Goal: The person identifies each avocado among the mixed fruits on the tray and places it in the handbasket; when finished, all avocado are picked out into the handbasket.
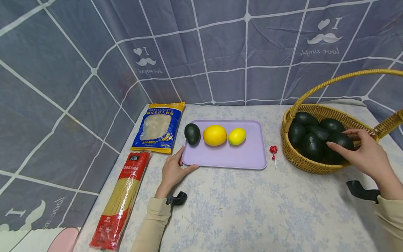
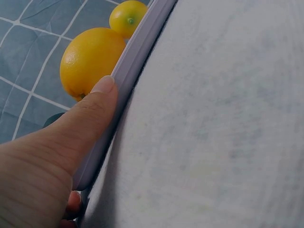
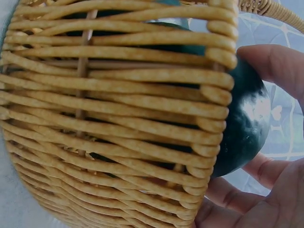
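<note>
A dark green avocado (image 1: 342, 141) is gripped by my right hand (image 1: 366, 154), thumb on one side and fingers on the other, at the near right of the wicker basket (image 1: 310, 167). In the right wrist view that avocado (image 3: 244, 118) shows above the basket's woven rim. Several more avocados (image 1: 311, 146) lie in the basket. My left hand (image 1: 174, 171) holds the near left corner of the lilac tray (image 1: 220, 157), its thumb along the front rim. On the tray lie an avocado (image 1: 192, 134), an orange (image 1: 214, 135) and a lemon (image 1: 237, 136) in a row.
A red-wrapped lollipop (image 1: 273, 150) lies between tray and basket. To the left are a blue and yellow orecchiette bag (image 1: 158, 127) and a red spaghetti pack (image 1: 122, 199). The basket's tall handle (image 1: 343, 77) arches over it. Grey checked cloth (image 1: 226, 52) hangs behind the table.
</note>
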### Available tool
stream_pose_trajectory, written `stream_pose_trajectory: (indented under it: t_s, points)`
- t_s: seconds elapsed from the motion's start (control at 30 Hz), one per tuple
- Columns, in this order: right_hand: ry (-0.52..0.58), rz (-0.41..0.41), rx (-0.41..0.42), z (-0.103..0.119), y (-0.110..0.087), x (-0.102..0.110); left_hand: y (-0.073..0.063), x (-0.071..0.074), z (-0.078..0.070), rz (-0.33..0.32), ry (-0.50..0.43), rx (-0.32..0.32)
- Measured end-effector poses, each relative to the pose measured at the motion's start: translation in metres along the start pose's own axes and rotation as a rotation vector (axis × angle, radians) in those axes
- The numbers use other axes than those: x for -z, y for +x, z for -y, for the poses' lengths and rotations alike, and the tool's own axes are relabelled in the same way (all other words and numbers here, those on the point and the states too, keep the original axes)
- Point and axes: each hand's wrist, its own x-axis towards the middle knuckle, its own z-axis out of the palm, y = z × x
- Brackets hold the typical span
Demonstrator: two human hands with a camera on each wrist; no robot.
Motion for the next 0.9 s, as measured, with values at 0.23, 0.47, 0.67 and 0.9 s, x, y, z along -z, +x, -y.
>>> stream_pose_trajectory:
  t_s: [0.23,0.47,0.67,0.9]
  points:
    - [-0.022,-0.045,0.041,0.001,0.003,0.000,0.001,0.000,0.001,-0.011,-0.002,-0.016]
    - [-0.041,-0.065,0.028,-0.002,0.006,-0.003,0.001,0.001,0.000,-0.019,-0.002,-0.031]
    - [-0.060,-0.048,0.042,-0.006,0.011,-0.004,0.001,0.001,0.000,-0.013,0.001,-0.025]
    - [-0.071,-0.030,0.056,-0.009,0.011,-0.006,0.001,0.001,0.000,-0.011,0.003,-0.027]
